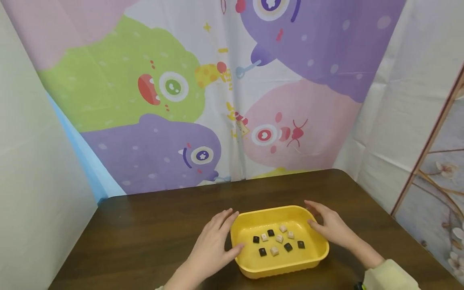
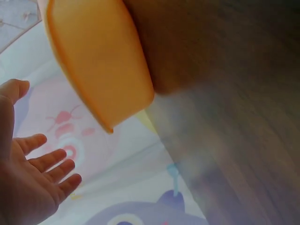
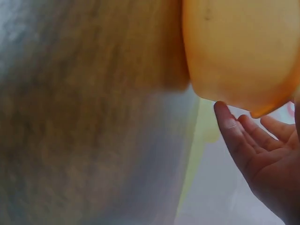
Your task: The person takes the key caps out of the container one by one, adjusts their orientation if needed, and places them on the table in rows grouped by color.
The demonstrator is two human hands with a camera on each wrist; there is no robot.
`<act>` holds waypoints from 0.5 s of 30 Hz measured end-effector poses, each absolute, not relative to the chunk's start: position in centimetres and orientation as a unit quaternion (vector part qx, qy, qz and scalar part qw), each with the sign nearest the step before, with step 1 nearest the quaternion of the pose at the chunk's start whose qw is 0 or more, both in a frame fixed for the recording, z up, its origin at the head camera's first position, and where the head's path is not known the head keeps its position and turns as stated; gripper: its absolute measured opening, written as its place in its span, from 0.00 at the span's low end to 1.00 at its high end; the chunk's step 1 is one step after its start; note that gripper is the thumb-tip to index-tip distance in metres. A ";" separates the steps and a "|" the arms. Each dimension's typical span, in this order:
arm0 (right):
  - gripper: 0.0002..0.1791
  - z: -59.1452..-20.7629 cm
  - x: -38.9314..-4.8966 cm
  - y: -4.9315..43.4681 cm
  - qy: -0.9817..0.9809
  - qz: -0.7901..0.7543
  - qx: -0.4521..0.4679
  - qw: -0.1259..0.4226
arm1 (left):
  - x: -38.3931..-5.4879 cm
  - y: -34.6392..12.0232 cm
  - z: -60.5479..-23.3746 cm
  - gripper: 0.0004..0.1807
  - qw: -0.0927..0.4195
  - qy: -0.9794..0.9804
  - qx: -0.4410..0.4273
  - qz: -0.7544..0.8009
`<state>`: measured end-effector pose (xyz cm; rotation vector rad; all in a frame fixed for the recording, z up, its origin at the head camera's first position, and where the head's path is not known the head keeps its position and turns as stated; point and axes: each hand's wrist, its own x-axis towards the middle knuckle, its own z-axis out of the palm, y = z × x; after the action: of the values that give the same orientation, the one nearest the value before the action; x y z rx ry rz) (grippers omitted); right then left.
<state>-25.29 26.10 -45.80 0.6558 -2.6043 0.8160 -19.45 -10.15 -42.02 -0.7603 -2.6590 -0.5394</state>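
A shallow yellow plastic tray (image 1: 282, 272) with rounded corners rests on the table. Scattered over its floor lie several small black keycaps (image 1: 288, 247) and several cream ones (image 1: 274, 251). My left hand (image 1: 214, 243) is at the tray's left side, fingers extended and thumb reaching over the rim. In the left wrist view, that hand (image 2: 35, 180) shows spread fingers apart from the tray wall (image 2: 98, 61). On the other side, my right hand (image 1: 331, 225) has its thumb at the right rim. The right wrist view shows its fingers (image 3: 229, 126) loosely extended by the tray's far end.
The dark wood-grain table (image 1: 163, 225) extends around the tray. Behind its far edge hangs a curtain (image 1: 232, 100) with cartoon monsters. A pale wall (image 1: 32, 161) stands at the left, and a flower-patterned panel (image 1: 435, 193) at the right.
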 end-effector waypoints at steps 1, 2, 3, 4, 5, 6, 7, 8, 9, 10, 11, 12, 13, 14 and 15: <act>0.30 -45.9 -25.3 26.1 -0.915 0.288 0.228 0.167 | -19.7 -9.9 -42.0 0.41 0.157 -0.930 -0.273 -0.190; 0.29 -46.1 -25.4 26.0 -0.915 0.290 0.226 0.167 | -19.9 -9.7 -42.1 0.41 0.155 -0.928 -0.281 -0.191; 0.29 -46.2 -25.4 26.0 -0.915 0.292 0.224 0.164 | -20.1 -9.5 -42.1 0.41 0.152 -0.926 -0.288 -0.190; 0.29 -46.2 -25.4 26.0 -0.916 0.294 0.222 0.161 | -20.4 -9.2 -42.1 0.40 0.149 -0.924 -0.296 -0.190; 0.28 -46.3 -25.4 25.9 -0.916 0.295 0.219 0.158 | -20.6 -9.0 -42.1 0.40 0.147 -0.922 -0.304 -0.188; 0.28 -46.3 -25.5 25.9 -0.917 0.297 0.216 0.157 | -20.9 -8.7 -42.1 0.40 0.144 -0.921 -0.312 -0.184; 0.27 -46.4 -25.5 26.0 -0.917 0.299 0.213 0.155 | -21.1 -8.4 -42.2 0.40 0.141 -0.920 -0.320 -0.178; 0.27 -46.4 -25.5 26.0 -0.917 0.300 0.211 0.154 | -21.4 -8.1 -42.3 0.40 0.138 -0.918 -0.328 -0.171; 0.27 -46.4 -25.5 26.0 -0.918 0.302 0.208 0.153 | -21.6 -7.8 -42.3 0.40 0.135 -0.918 -0.336 -0.165; 0.26 -46.4 -25.5 26.0 -0.918 0.303 0.206 0.151 | -21.9 -7.5 -42.4 0.40 0.132 -0.917 -0.343 -0.158; 0.26 -46.4 -25.5 26.0 -0.919 0.303 0.203 0.148 | -22.1 -7.2 -42.5 0.40 0.127 -0.917 -0.348 -0.151; 0.26 -46.3 -25.5 26.0 -0.920 0.302 0.201 0.145 | -22.3 -7.0 -42.6 0.40 0.122 -0.917 -0.351 -0.143; 0.26 -46.3 -25.5 25.9 -0.922 0.300 0.201 0.141 | -22.5 -6.8 -42.7 0.40 0.117 -0.918 -0.353 -0.137; 0.25 -46.3 -25.5 25.9 -0.923 0.298 0.200 0.137 | -22.7 -6.6 -42.8 0.39 0.110 -0.919 -0.354 -0.133; 0.25 -46.3 -25.4 25.9 -0.925 0.297 0.198 0.133 | -22.8 -6.4 -42.9 0.39 0.103 -0.921 -0.354 -0.128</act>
<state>-25.42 25.86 -46.32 0.5734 -2.6823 0.8606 -22.81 -6.41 -42.89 -1.0435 -2.7169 -0.3765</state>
